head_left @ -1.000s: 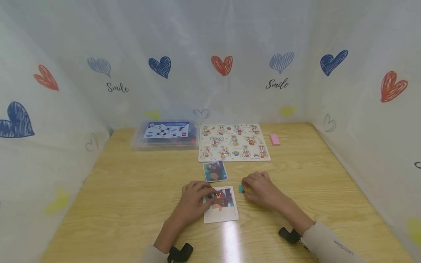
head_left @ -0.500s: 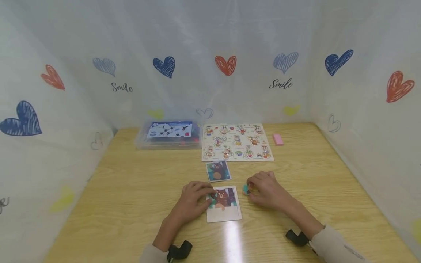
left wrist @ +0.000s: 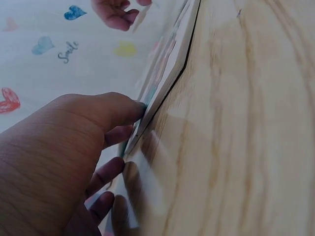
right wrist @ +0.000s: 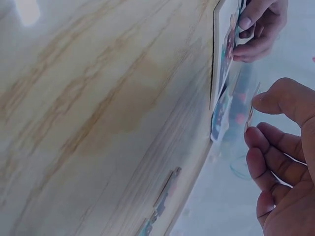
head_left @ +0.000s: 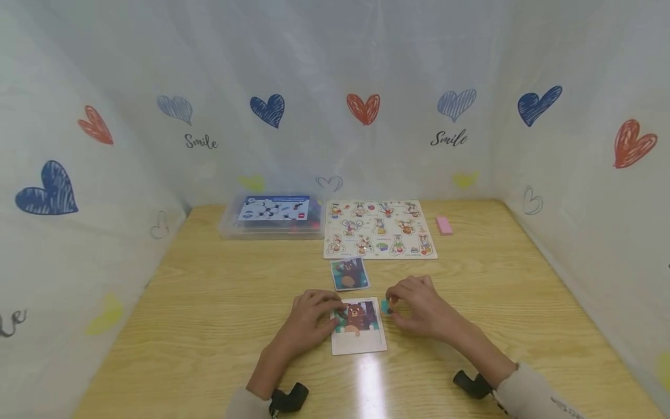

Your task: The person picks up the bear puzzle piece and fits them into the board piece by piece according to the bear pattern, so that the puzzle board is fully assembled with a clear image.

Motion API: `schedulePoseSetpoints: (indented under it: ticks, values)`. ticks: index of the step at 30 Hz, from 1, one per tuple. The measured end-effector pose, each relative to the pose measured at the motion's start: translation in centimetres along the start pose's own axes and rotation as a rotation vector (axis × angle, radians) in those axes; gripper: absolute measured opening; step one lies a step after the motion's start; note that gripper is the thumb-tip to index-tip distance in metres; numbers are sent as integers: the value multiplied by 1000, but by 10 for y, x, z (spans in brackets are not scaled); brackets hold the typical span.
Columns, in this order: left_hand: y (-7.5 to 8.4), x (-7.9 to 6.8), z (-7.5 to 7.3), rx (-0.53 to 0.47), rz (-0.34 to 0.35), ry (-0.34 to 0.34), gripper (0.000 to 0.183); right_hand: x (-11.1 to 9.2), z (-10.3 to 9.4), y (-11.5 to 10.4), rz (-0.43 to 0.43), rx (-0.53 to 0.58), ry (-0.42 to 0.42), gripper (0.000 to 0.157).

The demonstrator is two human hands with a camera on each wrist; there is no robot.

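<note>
A small jigsaw puzzle [head_left: 358, 343] in a pale tray lies before me, its upper part showing a brown bear and its lower part bare. My left hand [head_left: 310, 320] holds it at the left side, thumb and index finger bent over the edge; in the left wrist view the thumb [left wrist: 123, 110] presses right at the rim. Just right of the tray, my right hand [head_left: 421, 308] pinches a thin puzzle piece [right wrist: 250, 113] with teal on it between thumb and fingertips. More puzzle pieces [right wrist: 160, 199] lie flat on the table in the right wrist view.
A bear picture card [head_left: 349, 273] lies just beyond the tray. Behind it are a peg puzzle board [head_left: 379, 228] with animal figures and a clear plastic box [head_left: 272, 216]. A pink eraser-like block [head_left: 444, 226] sits at the back right. White curtains surround the wooden table [head_left: 235, 291].
My right hand has turned slightly, and the pinched piece now shows more clearly beside the tray. The left hand stays on the puzzle. The head view has shifted a little.
</note>
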State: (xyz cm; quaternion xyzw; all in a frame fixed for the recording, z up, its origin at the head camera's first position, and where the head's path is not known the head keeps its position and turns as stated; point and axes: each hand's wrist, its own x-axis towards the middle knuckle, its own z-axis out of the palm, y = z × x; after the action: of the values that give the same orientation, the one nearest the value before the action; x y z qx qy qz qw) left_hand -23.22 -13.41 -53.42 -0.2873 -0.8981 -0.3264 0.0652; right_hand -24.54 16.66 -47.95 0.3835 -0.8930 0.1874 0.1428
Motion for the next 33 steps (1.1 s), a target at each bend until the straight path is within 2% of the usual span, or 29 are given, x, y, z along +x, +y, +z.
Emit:
schedulePoseSetpoints:
  ticks: [13, 26, 33]
  values:
    - [3, 0, -1, -5, 3, -8, 24, 2, -1, -11, -33, 22, -19, 27]
    - [3, -1, -2, 12, 1, -4, 25, 7, 6, -27, -56, 35, -53, 30]
    - [3, -1, -3, 9, 3, -3, 25, 9, 10, -36, -54, 71, -96, 23]
